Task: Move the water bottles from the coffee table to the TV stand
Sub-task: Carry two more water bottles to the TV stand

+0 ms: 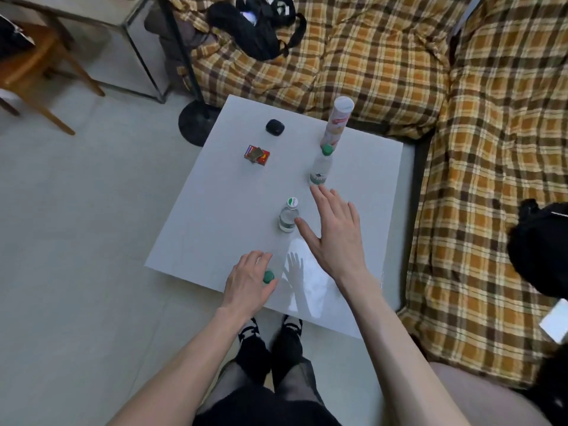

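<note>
Three clear water bottles with green caps stand on the white coffee table. My left hand is wrapped around the nearest bottle at the table's front edge; only its cap shows. A second bottle stands mid-table, with the thumb of my right hand beside it. My right hand is open, fingers spread, its fingertips just short of the third bottle farther back. The TV stand is out of view.
A tall snack tube stands behind the far bottle. A red box and a small black case lie on the table's left part. A plaid-covered sofa wraps the back and right. A lamp base sits at the table's far left corner.
</note>
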